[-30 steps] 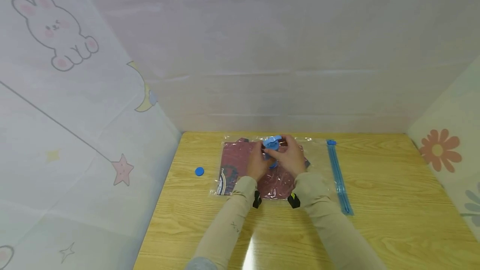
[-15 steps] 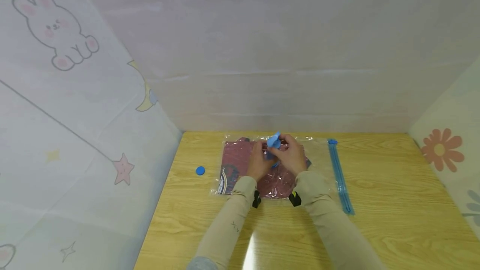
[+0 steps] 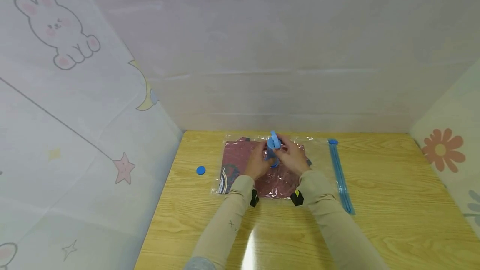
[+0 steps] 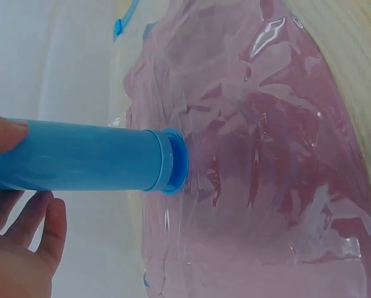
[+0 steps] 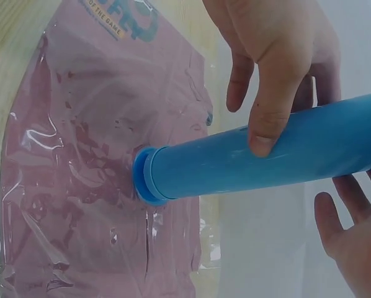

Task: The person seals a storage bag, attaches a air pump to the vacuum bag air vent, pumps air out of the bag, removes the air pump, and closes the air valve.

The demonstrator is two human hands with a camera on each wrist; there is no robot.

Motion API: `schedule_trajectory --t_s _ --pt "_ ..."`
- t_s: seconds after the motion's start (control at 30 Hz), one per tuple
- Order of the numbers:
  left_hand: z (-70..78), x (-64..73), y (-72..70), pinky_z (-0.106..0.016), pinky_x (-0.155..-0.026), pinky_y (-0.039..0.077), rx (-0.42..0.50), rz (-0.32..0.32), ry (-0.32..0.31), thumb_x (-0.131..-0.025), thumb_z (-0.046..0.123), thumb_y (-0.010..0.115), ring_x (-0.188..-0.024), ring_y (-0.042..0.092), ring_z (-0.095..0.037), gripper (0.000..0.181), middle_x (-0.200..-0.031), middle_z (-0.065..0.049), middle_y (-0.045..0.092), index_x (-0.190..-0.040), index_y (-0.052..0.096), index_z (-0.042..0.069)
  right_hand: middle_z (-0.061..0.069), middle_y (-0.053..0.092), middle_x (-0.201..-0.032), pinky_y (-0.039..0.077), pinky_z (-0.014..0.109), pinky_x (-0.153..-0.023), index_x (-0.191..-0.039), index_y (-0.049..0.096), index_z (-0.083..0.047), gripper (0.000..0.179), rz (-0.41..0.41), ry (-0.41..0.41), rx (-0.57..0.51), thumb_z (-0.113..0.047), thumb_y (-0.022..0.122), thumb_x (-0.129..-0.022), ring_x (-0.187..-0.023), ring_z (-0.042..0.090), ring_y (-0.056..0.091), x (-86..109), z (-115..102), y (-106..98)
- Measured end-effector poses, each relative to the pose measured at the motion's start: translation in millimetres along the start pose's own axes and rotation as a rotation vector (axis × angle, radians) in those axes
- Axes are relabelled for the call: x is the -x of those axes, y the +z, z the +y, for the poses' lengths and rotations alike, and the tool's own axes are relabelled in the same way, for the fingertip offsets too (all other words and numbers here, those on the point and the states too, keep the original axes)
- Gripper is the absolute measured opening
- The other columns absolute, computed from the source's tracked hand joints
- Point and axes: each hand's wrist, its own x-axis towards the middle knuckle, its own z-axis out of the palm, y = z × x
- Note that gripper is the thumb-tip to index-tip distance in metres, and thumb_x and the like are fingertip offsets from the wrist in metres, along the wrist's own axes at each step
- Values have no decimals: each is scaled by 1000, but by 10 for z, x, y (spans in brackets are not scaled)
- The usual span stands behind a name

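A blue hand pump [image 3: 271, 153] stands on a clear plastic vacuum bag [image 3: 318, 153] with a folded dark-red garment [image 3: 237, 153] inside. My left hand [image 3: 257, 162] holds the pump's barrel from the left, its thumb pressed along the side in the right wrist view. My right hand [image 3: 294, 158] grips the upper end, thumb beside the blue handle [image 3: 275, 138] on top. In both wrist views the barrel [image 4: 92, 155] ends in a flared blue foot [image 5: 147, 177] set against the wrinkled film. What lies under the foot is hidden.
A round blue cap [image 3: 201, 170] lies on the wooden table [image 3: 176, 220] left of the bag. The bag's blue zip strip [image 3: 340, 178] with its slider [image 3: 333, 141] runs along the right. Pale printed wall sheets [image 3: 240, 74] close off the back and sides.
The pump's handle has turned from pointing sideways to standing lengthwise, away from me. The right hand has shifted slightly with it, while the left hand keeps its hold on the barrel.
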Motion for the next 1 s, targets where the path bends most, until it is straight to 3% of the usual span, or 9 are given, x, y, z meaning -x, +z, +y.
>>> schedule_trajectory --t_s 0.2,0.4,0.63,1.0 --pt "60 3 15 -43 -102 48 10 17 -11 -88 16 69 -122 57 -27 55 -131 -10 60 -139 47 11 20 39 -150 43 56 -104 -151 32 -14 57 1 2 -60 -14 54 -98 -133 45 43 14 29 8" --pt "73 -5 73 -41 -97 50 44 113 -67 -84 16 74 -115 58 -27 55 -126 -12 58 -131 47 8 16 49 -142 47 51 -99 -144 43 -11 53 108 -3 -76 -10 58 -93 -123 39 54 31 21 28" --pt "75 14 130 -36 -80 52 -67 241 -76 -81 24 77 -96 59 -23 53 -111 -11 55 -121 47 8 18 54 -134 48 50 -97 -139 46 -8 54 122 -7 -37 -12 65 -89 -119 37 54 57 -8 51" --pt "75 18 198 -33 -73 50 -141 272 -14 -84 22 74 -87 56 -21 44 -109 -11 50 -115 47 7 16 59 -126 50 50 -93 -136 50 -12 55 140 8 94 -21 73 -87 -115 34 58 87 -5 73"
